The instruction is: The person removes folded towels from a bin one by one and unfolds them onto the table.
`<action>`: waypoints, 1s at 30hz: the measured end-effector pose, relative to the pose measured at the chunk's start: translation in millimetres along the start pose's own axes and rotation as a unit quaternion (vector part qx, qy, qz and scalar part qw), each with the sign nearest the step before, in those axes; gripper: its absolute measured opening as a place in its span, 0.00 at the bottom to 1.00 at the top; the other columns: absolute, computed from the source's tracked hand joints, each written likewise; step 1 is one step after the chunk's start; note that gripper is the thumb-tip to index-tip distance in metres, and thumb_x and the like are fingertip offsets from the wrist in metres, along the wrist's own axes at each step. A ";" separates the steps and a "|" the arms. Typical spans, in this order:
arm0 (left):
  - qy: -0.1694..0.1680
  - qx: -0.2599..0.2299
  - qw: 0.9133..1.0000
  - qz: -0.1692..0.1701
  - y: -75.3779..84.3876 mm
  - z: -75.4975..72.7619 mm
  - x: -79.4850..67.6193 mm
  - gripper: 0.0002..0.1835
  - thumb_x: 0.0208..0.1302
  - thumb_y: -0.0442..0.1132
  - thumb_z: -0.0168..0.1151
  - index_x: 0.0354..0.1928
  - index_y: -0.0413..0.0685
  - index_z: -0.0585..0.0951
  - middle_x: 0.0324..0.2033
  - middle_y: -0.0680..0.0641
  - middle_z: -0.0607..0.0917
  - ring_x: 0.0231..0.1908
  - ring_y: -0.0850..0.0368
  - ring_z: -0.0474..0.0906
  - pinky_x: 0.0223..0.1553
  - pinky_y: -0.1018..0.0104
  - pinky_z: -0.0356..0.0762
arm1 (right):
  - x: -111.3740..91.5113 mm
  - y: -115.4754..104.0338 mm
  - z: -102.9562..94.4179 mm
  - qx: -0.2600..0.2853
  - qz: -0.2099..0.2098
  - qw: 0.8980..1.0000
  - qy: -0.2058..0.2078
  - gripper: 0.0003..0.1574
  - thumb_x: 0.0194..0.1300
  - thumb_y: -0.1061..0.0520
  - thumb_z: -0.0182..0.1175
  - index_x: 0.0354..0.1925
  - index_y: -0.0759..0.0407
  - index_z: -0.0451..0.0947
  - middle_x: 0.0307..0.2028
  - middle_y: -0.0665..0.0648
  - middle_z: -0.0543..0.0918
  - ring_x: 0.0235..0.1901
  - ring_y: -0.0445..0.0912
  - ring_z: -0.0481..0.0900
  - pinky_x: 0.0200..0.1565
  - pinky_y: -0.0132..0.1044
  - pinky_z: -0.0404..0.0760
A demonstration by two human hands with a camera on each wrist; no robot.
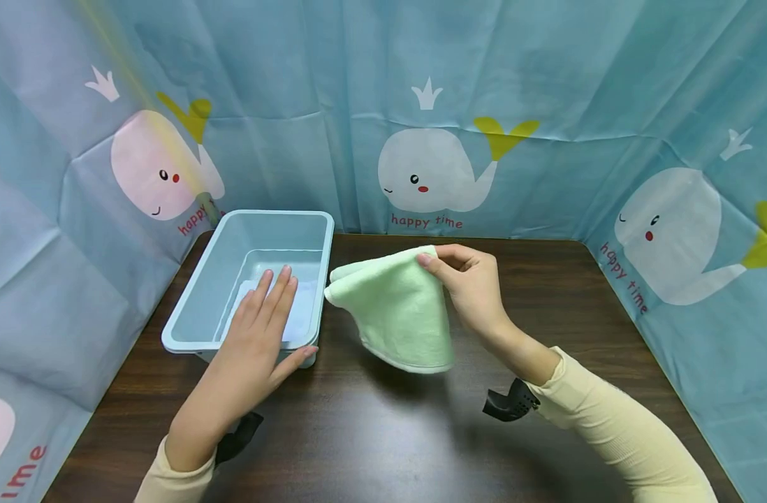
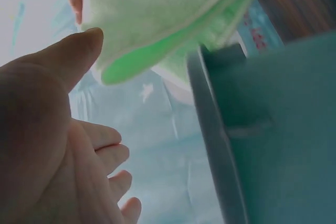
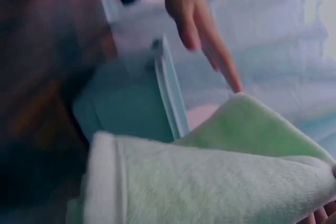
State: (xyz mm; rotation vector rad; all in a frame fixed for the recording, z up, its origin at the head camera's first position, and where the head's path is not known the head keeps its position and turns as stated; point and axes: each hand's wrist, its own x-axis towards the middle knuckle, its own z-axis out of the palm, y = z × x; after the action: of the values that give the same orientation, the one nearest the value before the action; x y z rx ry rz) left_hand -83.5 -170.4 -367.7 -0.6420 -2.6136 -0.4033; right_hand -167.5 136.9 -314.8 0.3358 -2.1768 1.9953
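A light green cloth [image 1: 399, 307], folded over, hangs above the dark table, its left corner close to the rim of a pale blue plastic basin [image 1: 198, 307]. My right hand [image 1: 474, 283] pinches the cloth's upper right corner between thumb and fingers. Over the near side of the basin, my left hand [image 1: 251, 342] is spread with straight fingers and holds nothing. In the left wrist view the folded edge of the cloth [image 2: 152, 14] shows beyond the left thumb. A whitish flat piece [image 1: 302, 311] lies on the basin's floor, partly hidden by the left hand.
The dark wooden table [image 1: 383, 433] is bounded at the back and sides by a blue curtain [image 1: 358, 84] printed with whales. The basin stands at the table's left, close to the curtain. Black straps [image 1: 509, 402] are on both wrists.
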 end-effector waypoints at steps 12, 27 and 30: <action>-0.061 0.009 0.995 0.080 39.7 19.9 10.9 0.51 0.66 0.63 0.58 0.79 0.46 0.45 0.80 0.48 0.45 0.80 0.46 0.43 0.80 0.57 0.38 | 9.1 113.6 -20.5 -0.104 0.157 0.982 0.006 0.20 0.62 0.51 0.70 0.47 0.62 0.86 0.32 0.48 0.88 0.28 0.37 0.81 0.30 0.30 0.80; -0.290 -0.023 0.945 0.149 64.9 87.9 4.3 0.45 0.68 0.62 0.56 0.77 0.43 0.56 0.78 0.44 0.57 0.78 0.48 0.53 0.75 0.52 0.59 | 34.8 177.2 -51.7 -0.317 0.122 0.936 -0.093 0.17 0.63 0.50 0.69 0.43 0.61 0.87 0.42 0.63 0.89 0.28 0.48 0.85 0.32 0.38 0.84; -0.311 -0.005 0.941 0.135 60.3 98.1 1.2 0.44 0.68 0.62 0.57 0.76 0.42 0.58 0.77 0.44 0.60 0.77 0.47 0.56 0.75 0.53 0.60 | 34.6 181.9 -51.9 -0.326 0.118 0.933 -0.097 0.16 0.63 0.51 0.68 0.43 0.62 0.87 0.41 0.63 0.89 0.28 0.46 0.83 0.35 0.38 0.83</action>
State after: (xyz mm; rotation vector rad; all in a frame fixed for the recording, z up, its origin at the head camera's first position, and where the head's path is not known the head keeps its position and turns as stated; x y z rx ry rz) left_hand -86.5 -82.5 -441.9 -1.2885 -3.0320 -0.1360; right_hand -252.6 201.2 -474.7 0.1808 -2.9567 1.2381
